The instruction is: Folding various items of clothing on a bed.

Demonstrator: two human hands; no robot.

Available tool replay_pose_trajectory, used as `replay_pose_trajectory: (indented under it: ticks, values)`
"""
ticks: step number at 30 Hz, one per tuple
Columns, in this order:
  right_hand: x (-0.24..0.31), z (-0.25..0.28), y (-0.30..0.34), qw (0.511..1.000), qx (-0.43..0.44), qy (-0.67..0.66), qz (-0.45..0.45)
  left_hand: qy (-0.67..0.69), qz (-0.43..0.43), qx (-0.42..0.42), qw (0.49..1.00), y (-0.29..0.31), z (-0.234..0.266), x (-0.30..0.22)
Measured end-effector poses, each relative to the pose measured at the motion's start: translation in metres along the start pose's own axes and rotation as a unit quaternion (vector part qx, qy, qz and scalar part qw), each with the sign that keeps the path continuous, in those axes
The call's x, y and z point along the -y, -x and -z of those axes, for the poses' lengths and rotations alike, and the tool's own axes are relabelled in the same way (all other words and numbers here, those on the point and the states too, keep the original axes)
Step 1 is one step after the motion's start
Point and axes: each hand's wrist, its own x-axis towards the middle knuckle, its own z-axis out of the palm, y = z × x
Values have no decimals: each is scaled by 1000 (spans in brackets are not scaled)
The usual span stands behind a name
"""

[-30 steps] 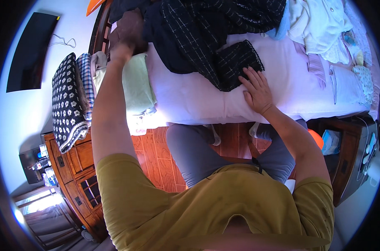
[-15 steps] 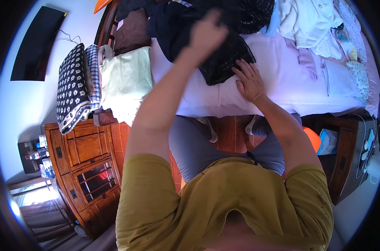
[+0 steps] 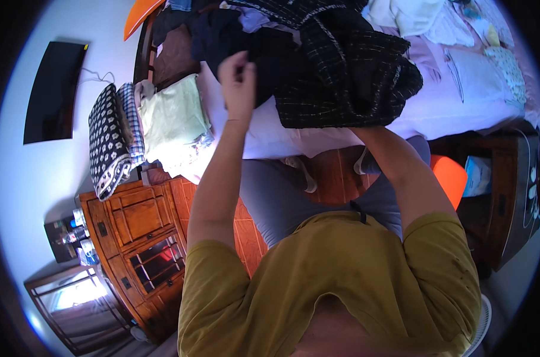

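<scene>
We hold a dark checked garment (image 3: 341, 71) up over the bed (image 3: 294, 140) in the upper middle of the frame. Our left hand (image 3: 239, 74) pinches its left edge, fingers clenched on the cloth. Our right hand is hidden under the lower hem, so we cannot tell its grip. The garment spreads rightward from the left fingers, its long axis running across the frame.

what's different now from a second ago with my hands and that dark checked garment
The left hand swung in from the far left and pinched the dark checked garment, now lifted off the bed. The right hand, earlier flat on it, is hidden beneath. The folded green cloth stayed put.
</scene>
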Motion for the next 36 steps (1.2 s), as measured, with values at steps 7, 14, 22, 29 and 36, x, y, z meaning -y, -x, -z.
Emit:
replay_pose_trajectory:
  ticks: [7,14,22,29,36]
  values:
    - [16,17,17,991,39,-126,-21,-462,-113,55,878,32,17,68]
    - [51,23,22,965,101,-241,-20,426,357,-138,820,28,37,1]
    - [105,1,33,917,177,-356,-34,190,57,130,971,174,65,18]
    - [105,63,12,935,33,267,233,-17,116,195,974,271,23,-39]
    - [273,121,-5,875,-204,-423,120,351,329,198,854,312,26,-49]
